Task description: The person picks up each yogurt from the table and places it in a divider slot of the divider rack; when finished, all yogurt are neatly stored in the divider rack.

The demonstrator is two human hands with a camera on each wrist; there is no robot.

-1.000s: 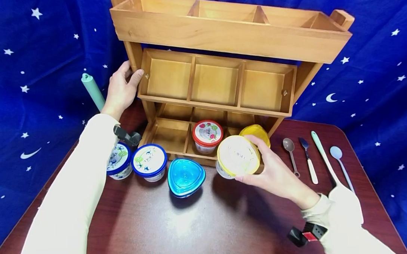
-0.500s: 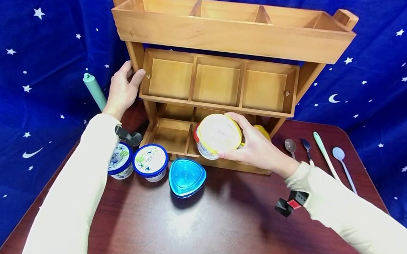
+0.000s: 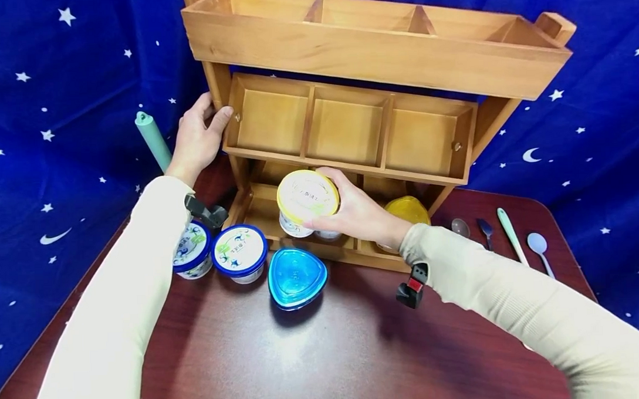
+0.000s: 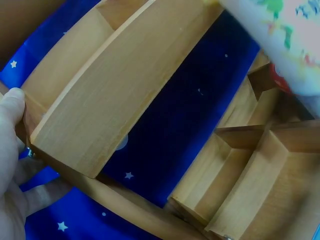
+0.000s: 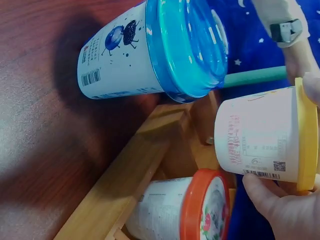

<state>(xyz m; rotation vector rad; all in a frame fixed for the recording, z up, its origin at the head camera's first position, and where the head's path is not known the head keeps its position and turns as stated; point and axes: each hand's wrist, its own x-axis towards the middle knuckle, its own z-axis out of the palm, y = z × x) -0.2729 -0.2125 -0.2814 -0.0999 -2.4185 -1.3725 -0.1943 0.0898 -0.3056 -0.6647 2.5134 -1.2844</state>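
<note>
Clamping yellow-lidded tub [image 3: 307,197] in right hand [image 3: 355,209] above bottom tier [image 3: 361,256], gripping wooden rack's left post [image 3: 218,82] with left hand [image 3: 198,136], apparently mid-placing, probably needing next to lower tub into left compartment [image 3: 261,207], clear of red-lidded tub [image 5: 182,207].

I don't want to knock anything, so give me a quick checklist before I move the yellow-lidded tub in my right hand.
1. Right hand gripping the yellow-lidded tub: ok, thumb and fingers are around it.
2. Its lid on: ok.
3. Left hand on the rack: ok, it holds the left side.
4. Red-lidded tub apart from yours: ok, the right wrist view shows a gap.
5. Bottom-left compartment free: cannot tell, your tub hides part of it.
6. Yellow-lidded tub set down: not ok, it is in the air.
</note>
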